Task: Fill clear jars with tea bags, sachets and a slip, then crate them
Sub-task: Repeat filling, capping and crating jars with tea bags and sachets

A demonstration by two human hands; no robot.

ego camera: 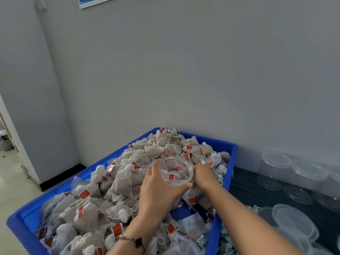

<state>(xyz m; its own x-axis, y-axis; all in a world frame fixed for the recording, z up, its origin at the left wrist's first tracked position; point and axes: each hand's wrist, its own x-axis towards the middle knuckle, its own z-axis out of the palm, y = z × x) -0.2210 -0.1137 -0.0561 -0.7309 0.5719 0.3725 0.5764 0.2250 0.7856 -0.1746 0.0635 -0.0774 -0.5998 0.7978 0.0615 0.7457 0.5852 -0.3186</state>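
In the large blue plastic crate (217, 225) heaped with tagged mesh tea bags (86, 214), the left hand (158, 192) grips the clear round jar (176, 171) at twelve o'clock while the right hand (204, 174), at its three o'clock, digs in, fingers buried and unreadable, so tangled strings could drag bags overboard.

Clear jar (176, 171) upright, few tea bags inside, atop heaped red-tagged tea bags (103, 183) in blue crate (22, 223)

bare forearms, left wrist bracelet (131, 239), black charm
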